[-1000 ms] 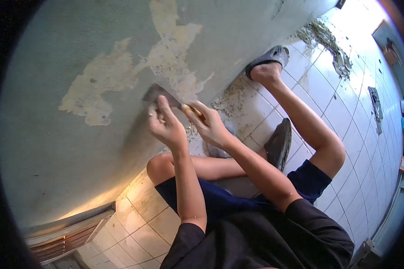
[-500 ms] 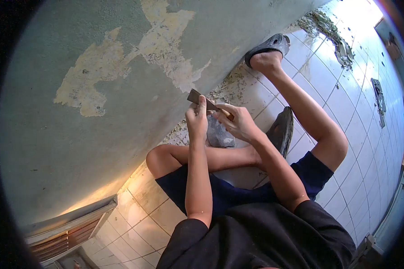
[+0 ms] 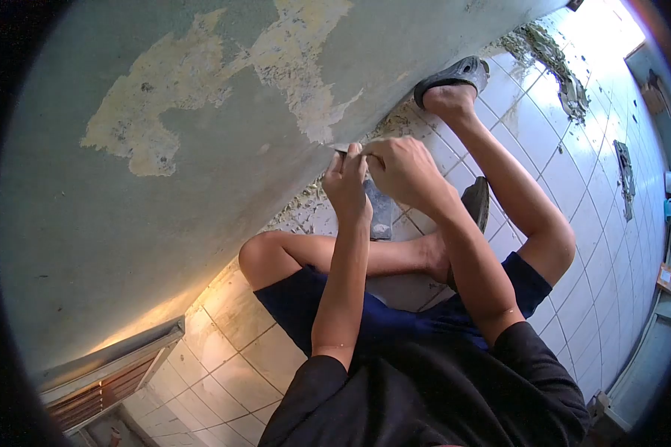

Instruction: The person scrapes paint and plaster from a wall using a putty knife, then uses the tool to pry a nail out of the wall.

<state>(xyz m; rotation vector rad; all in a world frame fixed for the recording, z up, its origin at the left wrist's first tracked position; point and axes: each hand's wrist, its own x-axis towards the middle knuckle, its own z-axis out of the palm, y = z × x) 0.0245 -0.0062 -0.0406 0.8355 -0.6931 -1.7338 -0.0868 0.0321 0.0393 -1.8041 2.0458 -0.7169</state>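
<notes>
A scraper [image 3: 339, 148] with a flat metal blade is in both hands, beside the peeling wall [image 3: 224, 223]. Its blade is seen nearly edge-on, and the handle is mostly hidden in the fingers. My left hand [image 3: 344, 185] has its thumb and fingers closed on the blade part. My right hand [image 3: 411, 173] is wrapped round the handle end, knuckles upward. Just past the hands, the wall shows a bare pale patch [image 3: 298, 67] where paint is gone. On the floor below my hands lies a grey slab [image 3: 380, 212], partly covered by my left hand.
Paint flakes [image 3: 306, 201] lie along the foot of the wall. More peeled debris [image 3: 555, 63] is heaped on the white floor tiles [image 3: 596, 231], with another strip [image 3: 625, 179] to the right. My legs are bent around the work spot. A louvred vent [image 3: 112, 380] stands at lower left.
The scraper has turned from showing its flat blade to nearly edge-on. My right hand has moved up and rolled over, hiding the handle. My left hand has shifted slightly right.
</notes>
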